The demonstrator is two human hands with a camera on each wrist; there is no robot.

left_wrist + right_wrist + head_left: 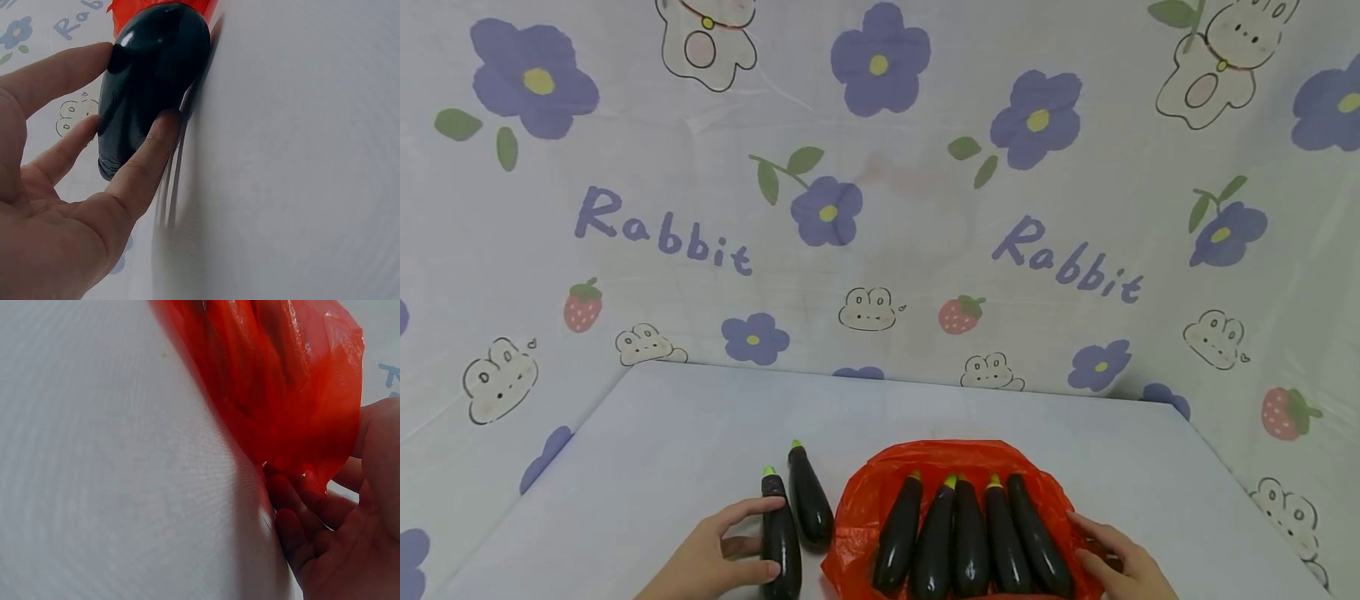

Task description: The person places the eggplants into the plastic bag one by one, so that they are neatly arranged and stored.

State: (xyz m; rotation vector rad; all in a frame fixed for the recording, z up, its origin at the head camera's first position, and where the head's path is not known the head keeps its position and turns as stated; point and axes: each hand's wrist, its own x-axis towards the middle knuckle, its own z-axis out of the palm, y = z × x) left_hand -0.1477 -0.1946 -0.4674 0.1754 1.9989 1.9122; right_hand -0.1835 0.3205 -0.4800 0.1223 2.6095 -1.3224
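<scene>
My left hand (718, 554) holds a dark, glossy eggplant (781, 542) lying at the left of the table. In the left wrist view, its thumb and fingers bracket the eggplant (150, 81) from opposite sides. A second eggplant (808, 500) with a green stem end lies just to its right. Several more eggplants (970, 533) lie side by side in an opened red plastic bag (857, 508). At the bag's right edge, my right hand (1123, 558) grips the thin plastic. The right wrist view shows the bag (306, 419) between thumb and curled fingers.
A white table (700, 425) bears everything, its back edge running across the middle of the head view. Behind and beside it hangs a white cloth (910, 250) printed with flowers, rabbits and strawberries.
</scene>
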